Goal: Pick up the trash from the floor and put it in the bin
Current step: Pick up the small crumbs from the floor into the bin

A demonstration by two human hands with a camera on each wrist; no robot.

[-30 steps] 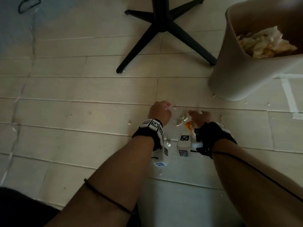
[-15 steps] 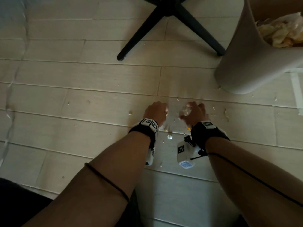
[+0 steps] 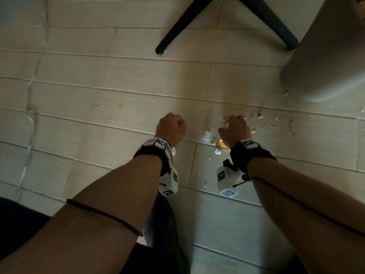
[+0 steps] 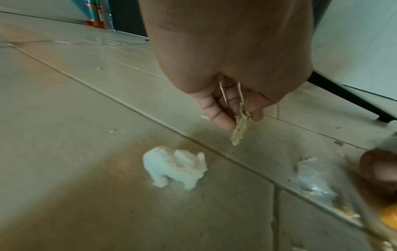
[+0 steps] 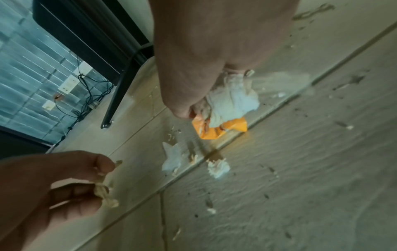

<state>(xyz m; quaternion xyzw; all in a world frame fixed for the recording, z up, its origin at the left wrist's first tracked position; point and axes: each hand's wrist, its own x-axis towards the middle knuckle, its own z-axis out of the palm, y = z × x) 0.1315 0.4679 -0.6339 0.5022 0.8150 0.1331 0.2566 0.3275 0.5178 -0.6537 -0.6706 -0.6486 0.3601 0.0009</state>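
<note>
Gathering stage: left hand (image 4: 225, 108) pinches paper shreds (image 4: 239, 129); right hand (image 5: 199, 95) clutches tissue and orange wrapper (image 5: 217, 130); tissue wad (image 4: 175, 168) on floor (image 3: 98, 95); bin (image 3: 325, 62) unreached.

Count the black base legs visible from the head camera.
2. One leg slants down-left, ending above the left hand; the other leg slants down-right, ending beside the bin. More legs may lie outside the frame.
</note>
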